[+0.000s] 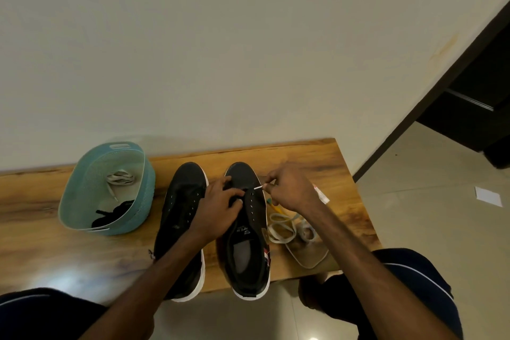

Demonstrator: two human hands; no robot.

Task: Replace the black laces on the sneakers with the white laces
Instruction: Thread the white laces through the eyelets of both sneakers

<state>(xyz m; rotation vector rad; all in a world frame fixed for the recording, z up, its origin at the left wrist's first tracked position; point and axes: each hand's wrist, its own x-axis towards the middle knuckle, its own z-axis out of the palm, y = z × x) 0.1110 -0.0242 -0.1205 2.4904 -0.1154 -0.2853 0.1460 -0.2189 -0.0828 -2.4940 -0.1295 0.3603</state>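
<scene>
Home interior, wooden bench (pixel 317 163) against plain wall (pixel 220 50), tiled floor (pixel 430 201), doorway

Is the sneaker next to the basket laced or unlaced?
Unlaced: the sneaker shows bare eyelets, no lace through them. The right hand pinches a white lace at the other sneaker, which the left hand holds.

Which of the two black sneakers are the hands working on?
The right sneaker, beside the coiled white lace: the left hand grips its eyelet flap, the right hand pinches a white lace tip there.
</scene>
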